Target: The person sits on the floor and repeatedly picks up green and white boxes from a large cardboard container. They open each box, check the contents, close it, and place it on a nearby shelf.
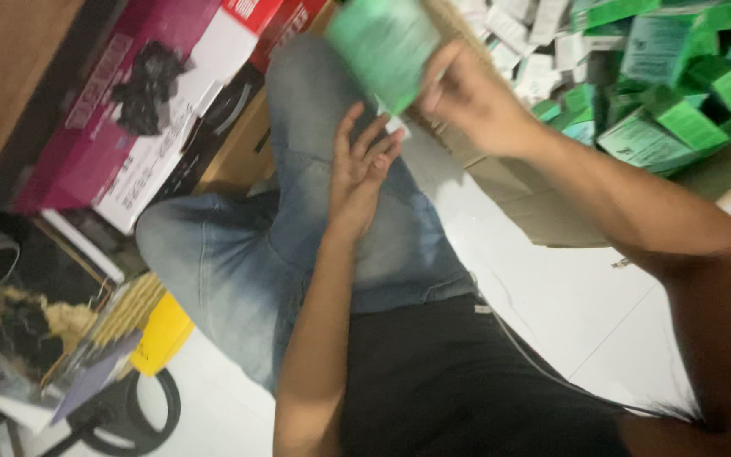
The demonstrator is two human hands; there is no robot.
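Holding a green carton (pixel 384 46) up over our knees, our right hand (pixel 467 97) pinches its lower right edge between thumb and fingers. Our left hand (pixel 364 165) lies flat with fingers spread, just below the carton, resting on our jeans (pixel 298 228). More green cartons (pixel 678 93) lie heaped on the floor at upper right, and a magenta box (pixel 103 127) sits at left.

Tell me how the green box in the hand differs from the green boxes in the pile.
The green box is held up by the right hand, alone and blurred; the piled green boxes lie jumbled at all angles. The left hand is open, holding nothing. Both share the green colour.
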